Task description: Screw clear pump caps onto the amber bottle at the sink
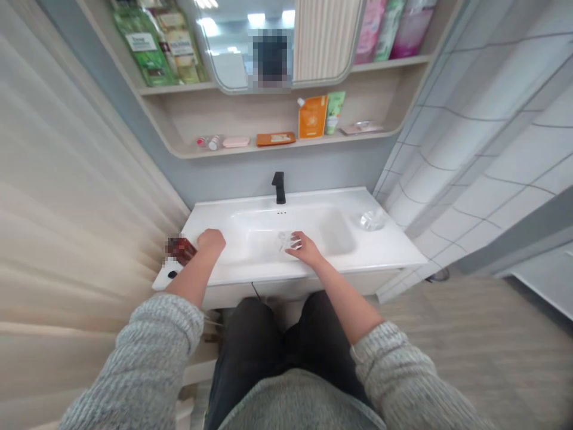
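Observation:
My right hand [305, 248] is over the front part of the white sink [342, 230], its fingers curled round a small clear, crumpled-looking plastic piece [283, 240]. Over the counter's left side my left hand [211, 242] is closed like a fist, its back towards me. Whatever its fingers hold, if anything, is hidden. Just left of that hand is a dark red-brown bottle [184, 252], tilted and partly blurred out; I cannot tell whether the hand touches it. A small black round thing [172, 275] shows at the counter's front left corner.
A black faucet [279, 188] stands behind the basin. Clear crumpled plastic [371, 220] lies on the counter's right. Above, the shelf [215, 150] holds an orange pouch [312, 117], a green tube [334, 112] and small items. A curtain [67, 197] hangs left; a tiled wall [474, 161] stands right.

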Tool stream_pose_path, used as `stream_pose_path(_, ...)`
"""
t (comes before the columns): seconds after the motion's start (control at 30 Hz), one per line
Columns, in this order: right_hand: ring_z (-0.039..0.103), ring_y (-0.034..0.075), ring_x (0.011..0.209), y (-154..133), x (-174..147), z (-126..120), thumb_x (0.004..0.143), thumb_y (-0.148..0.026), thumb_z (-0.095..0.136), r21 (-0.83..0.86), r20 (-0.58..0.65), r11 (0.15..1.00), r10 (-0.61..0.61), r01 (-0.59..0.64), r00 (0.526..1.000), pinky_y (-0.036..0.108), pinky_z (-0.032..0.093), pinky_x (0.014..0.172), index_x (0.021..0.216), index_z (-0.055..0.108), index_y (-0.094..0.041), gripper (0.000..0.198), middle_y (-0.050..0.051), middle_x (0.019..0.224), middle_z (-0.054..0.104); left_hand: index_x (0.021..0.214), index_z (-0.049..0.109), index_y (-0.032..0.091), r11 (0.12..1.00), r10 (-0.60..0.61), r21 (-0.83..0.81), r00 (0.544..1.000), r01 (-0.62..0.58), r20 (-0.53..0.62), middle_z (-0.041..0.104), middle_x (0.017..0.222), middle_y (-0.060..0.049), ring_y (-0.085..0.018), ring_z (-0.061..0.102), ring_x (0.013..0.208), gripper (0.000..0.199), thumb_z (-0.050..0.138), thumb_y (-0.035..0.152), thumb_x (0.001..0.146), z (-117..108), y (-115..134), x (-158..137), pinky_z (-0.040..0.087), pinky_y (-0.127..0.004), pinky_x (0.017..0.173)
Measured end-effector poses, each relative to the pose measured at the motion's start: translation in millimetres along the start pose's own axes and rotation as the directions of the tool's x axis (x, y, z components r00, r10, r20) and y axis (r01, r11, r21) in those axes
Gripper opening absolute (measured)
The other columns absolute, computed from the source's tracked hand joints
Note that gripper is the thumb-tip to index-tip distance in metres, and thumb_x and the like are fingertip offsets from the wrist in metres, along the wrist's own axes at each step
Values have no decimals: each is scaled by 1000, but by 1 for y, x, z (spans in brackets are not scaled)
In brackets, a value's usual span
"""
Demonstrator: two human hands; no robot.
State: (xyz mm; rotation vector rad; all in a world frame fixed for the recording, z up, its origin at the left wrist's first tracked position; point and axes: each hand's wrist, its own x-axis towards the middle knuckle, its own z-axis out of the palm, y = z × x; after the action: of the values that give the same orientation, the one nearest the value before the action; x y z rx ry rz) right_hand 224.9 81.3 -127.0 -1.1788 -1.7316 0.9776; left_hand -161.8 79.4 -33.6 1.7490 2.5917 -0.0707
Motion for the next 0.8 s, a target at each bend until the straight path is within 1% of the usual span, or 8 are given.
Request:
stream_pose_path(0.13,80,22,92,2,0,0,77,-35,95,1,1,1000,4,-4,1000,40,68,87,129,64,-26,61,8,123,79,95,80,11,999,34,11,997,-34,-69,77,112,-35,-47,75,115,24,70,32,90,-11,11,-26,58,-49,94)
stream_pose_path(0.27,81,22,94,5,-1,0,78,-36,92,30,14,999,-16,15,1000,41,67,89,130,62,-26,61,8,125,79,94,76,19,985,88,-116,956,-124,-278,78,103,-23,-39,75,100,38,56,48,105,-6,9,-95,55,-43,85)
stream_pose_path(0.37,81,24,97,7,0,0,77,-34,89,62,42,998,-24,21,999,41,66,87,130,60,-27,61,9,127,79,86,70,25,932,-140,-362,908,-13,-395,73,83,-13,-34,72,87,41,53,57,106,11,-25,-147,51,-41,78)
stream_pose_path(0.43,81,25,100,6,0,-1,75,-32,87,61,56,998,-28,25,998,41,65,87,128,59,-27,60,9,127,78,91,69,27,865,-338,-494,832,90,-441,72,83,-9,-33,72,84,33,55,54,104,22,-59,-165,53,-42,79)
stream_pose_path(0.5,80,26,103,4,0,-2,72,-28,84,57,65,998,-30,26,997,40,64,89,126,58,-27,60,9,129,77,103,70,26,818,-451,-560,752,133,-481,74,90,-7,-33,74,90,27,60,51,100,27,-91,-164,59,-46,88)
stream_pose_path(0.57,79,26,106,1,0,-4,68,-24,80,55,58,998,-23,20,998,40,63,88,125,57,-27,61,9,131,75,124,68,23,763,-503,-638,718,106,-481,77,108,-9,-33,76,103,40,70,49,93,26,-113,-148,62,-47,99)
stream_pose_path(0.7,77,27,106,-4,-2,-6,64,-22,77,68,37,998,-4,1,999,39,63,86,123,56,-28,64,8,132,71,161,45,16,658,-455,-753,789,-14,-413,67,155,-20,-33,71,138,101,91,45,76,22,-126,-101,57,-46,122)
stream_pose_path(0.8,76,26,104,-5,-2,-6,62,-23,79,85,46,996,12,-16,999,40,63,87,122,55,-29,64,7,131,70,165,42,17,612,-449,-791,830,15,-332,62,164,-22,-36,66,149,117,100,44,67,27,-126,-79,51,-51,130)
